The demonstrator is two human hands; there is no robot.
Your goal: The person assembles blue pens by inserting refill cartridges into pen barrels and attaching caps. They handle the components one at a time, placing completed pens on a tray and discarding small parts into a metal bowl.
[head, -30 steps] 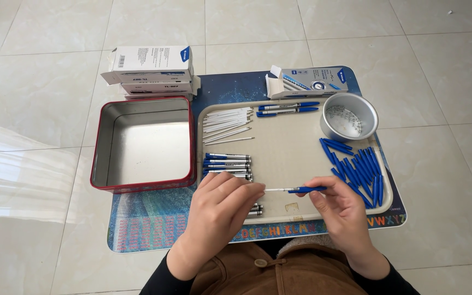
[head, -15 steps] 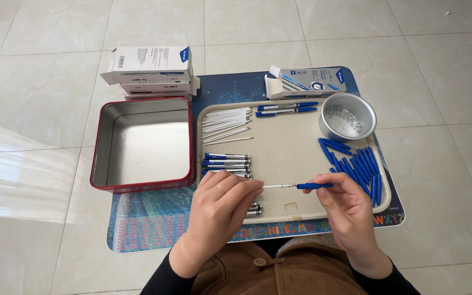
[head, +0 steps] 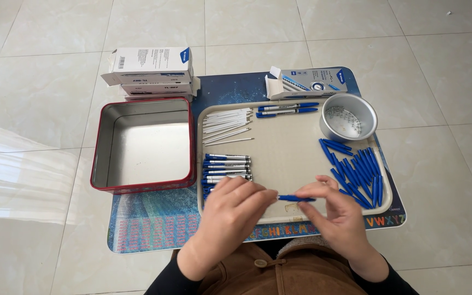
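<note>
My left hand (head: 230, 213) and my right hand (head: 337, 216) meet over the near edge of a beige tray (head: 285, 153). Between their fingertips they pinch a blue pen barrel (head: 295, 198), held level. A white refill that stuck out of it earlier is now hidden inside. Just left of my left hand lies a row of pen halves with clear and blue parts (head: 226, 166). A heap of loose blue barrels (head: 356, 169) lies right of my right hand. White refills (head: 226, 124) lie at the tray's far left.
Two finished blue pens (head: 286, 110) lie at the tray's far edge beside a small metal bowl (head: 348, 117). An empty red-rimmed tin (head: 143, 145) stands left of the tray. Stacked white boxes (head: 151, 71) and an open pen box (head: 307, 82) sit behind, on a patterned mat.
My hands have come together and the white refill has slid into the blue barrel. The barrel has moved left toward my left hand.
</note>
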